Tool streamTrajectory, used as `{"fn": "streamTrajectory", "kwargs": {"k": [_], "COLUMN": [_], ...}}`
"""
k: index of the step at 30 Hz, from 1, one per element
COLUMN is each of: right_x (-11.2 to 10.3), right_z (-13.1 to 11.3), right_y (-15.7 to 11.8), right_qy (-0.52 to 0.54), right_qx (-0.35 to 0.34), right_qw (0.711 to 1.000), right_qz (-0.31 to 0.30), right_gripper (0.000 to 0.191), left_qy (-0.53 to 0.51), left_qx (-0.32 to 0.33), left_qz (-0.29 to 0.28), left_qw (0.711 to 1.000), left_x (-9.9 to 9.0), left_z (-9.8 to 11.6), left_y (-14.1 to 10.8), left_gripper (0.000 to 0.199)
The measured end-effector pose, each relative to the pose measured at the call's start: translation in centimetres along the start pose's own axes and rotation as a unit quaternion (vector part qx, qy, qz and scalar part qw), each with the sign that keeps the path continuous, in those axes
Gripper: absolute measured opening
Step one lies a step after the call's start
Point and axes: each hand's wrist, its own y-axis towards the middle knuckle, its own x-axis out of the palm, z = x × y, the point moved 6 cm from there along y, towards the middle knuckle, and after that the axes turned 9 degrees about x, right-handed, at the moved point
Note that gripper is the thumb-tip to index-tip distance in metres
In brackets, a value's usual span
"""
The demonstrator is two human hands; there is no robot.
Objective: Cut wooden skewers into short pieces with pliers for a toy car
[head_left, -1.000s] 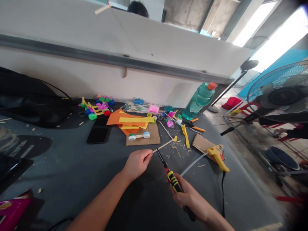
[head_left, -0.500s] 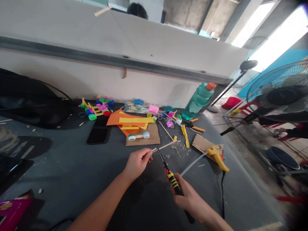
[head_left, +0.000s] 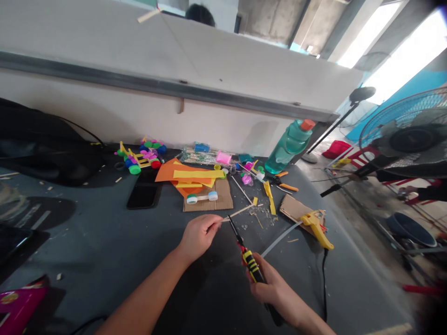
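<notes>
At lower centre of the frame, a thin pale wooden stick (head_left: 240, 212), pinched firmly in the clenched left hand (head_left: 199, 237), far end angled up and to the right, above the dark grey work table (head_left: 104, 251). Right hand (head_left: 274, 291) closed around a slim pointed tool with a yellow-and-black handle (head_left: 252, 263), narrow black tip angled up toward the stick. Tip right at the stick, close to the left hand: touching or only just beside it, impossible to tell from this view. Exact kind of tool also unclear.

Just beyond the stick, a brown cardboard sheet (head_left: 224, 200) carrying a white-and-blue bottle-cap axle (head_left: 201, 197), with an orange paper sheet (head_left: 164, 173) overlapping its upper edge. Pale wood shavings (head_left: 263, 216) scattered near the stick's far end — a little clutter, close to the working point. To the right, a yellow hot glue gun (head_left: 316, 229) on a brown cardboard scrap (head_left: 292, 207), its translucent glue stick (head_left: 281, 238) reaching toward the right hand. Open table left of the left forearm; more open table at lower right, up to the table's sloping edge.
</notes>
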Motion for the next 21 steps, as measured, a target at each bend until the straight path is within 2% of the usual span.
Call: {"fn": "streamTrajectory", "kwargs": {"k": [4, 8, 13, 16, 18, 21], "right_x": [0.2, 0.3, 0.3, 0.2, 0.1, 0.2], "right_z": [0.7, 0.4, -1.1, -0.7, -0.1, 0.5], "right_y": [0.2, 0.1, -0.3, -0.2, -0.1, -0.1], "right_qy": [0.011, -0.006, -0.074, -0.083, -0.069, -0.022], "right_qx": [0.004, -0.015, -0.049, -0.041, -0.029, -0.009], "right_qw": [1.000, 1.000, 0.995, 0.994, 0.996, 0.999], "right_qz": [-0.006, 0.012, 0.044, 0.050, 0.044, 0.023], "right_gripper": [0.030, 0.030, 0.030, 0.032, 0.033, 0.036], "left_qy": [0.018, 0.008, -0.096, -0.134, -0.118, -0.056], "left_qx": [0.046, 0.045, -0.080, -0.127, -0.115, -0.053], "left_qz": [0.014, 0.038, 0.040, 0.018, 0.004, 0.010], "left_qw": [0.999, 0.998, 0.991, 0.983, 0.986, 0.997], "left_x": [0.0, 0.0, 0.7, 1.2, 1.2, 0.7], "left_z": [0.2, 0.5, -0.2, -0.6, -0.5, -0.2], "left_y": [0.0, -0.2, -0.4, -0.4, -0.2, 0.1], "left_gripper": [0.015, 0.015, 0.016, 0.019, 0.018, 0.014]}}
